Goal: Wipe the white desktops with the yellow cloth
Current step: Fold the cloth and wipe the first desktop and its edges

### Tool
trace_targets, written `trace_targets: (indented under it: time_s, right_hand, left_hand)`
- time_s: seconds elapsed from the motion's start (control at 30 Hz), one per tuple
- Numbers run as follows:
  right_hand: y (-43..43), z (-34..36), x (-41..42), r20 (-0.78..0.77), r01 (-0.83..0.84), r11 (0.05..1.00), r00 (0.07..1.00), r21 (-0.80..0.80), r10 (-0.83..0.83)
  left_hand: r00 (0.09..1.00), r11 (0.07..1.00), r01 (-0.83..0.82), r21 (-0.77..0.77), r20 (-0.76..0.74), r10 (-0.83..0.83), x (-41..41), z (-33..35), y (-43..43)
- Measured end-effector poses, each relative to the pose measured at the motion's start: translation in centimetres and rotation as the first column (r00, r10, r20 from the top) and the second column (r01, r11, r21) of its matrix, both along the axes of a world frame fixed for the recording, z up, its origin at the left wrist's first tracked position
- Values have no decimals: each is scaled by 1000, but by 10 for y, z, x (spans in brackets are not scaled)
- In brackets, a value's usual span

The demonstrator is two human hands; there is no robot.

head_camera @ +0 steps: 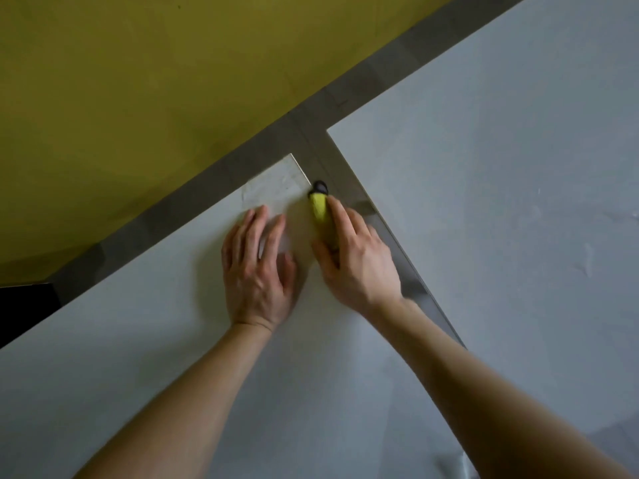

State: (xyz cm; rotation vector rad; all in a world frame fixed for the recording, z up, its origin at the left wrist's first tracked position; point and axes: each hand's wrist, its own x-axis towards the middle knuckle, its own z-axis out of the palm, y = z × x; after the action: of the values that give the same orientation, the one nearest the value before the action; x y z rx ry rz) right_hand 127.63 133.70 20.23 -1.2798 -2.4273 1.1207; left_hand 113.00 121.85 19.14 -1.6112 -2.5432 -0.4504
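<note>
Left hand [257,267]: flat, fingers spread on near white desktop [138,340]. Right hand [356,257]: curled round yellow black-tipped item [318,207], mostly hidden; I cannot identify it. Second white desktop [518,167]: cropped.

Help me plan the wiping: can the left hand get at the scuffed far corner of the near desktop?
Probably yes. The left hand lies flat on the near desktop, fingertips just short of the corner, with only bare surface between. The right hand grips a yellow object alongside.
</note>
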Motion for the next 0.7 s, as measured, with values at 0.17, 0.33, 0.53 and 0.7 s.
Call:
trace_targets:
  time_s: [0.17, 0.33, 0.53, 0.7]
  right_hand:
    - [45, -5, -74, -40, -23, 997, 999, -70, 20]
    - [-15, -1, 23, -99, 5, 998, 995, -57, -11]
    - [6, -3, -10, -3, -28, 1000, 1000, 3, 28]
    - [46, -7, -69, -32, -67, 997, 997, -34, 66]
  left_hand:
    - [1000, 1000, -10, 4, 11, 10, -1, -2, -2]
    - [1000, 1000, 9, -13, -16, -9, 0, 0, -3]
    - [1000, 1000, -1, -23, -19, 1, 0, -3, -1]
    - [1000, 1000, -14, -22, -21, 14, -1, -4, 0]
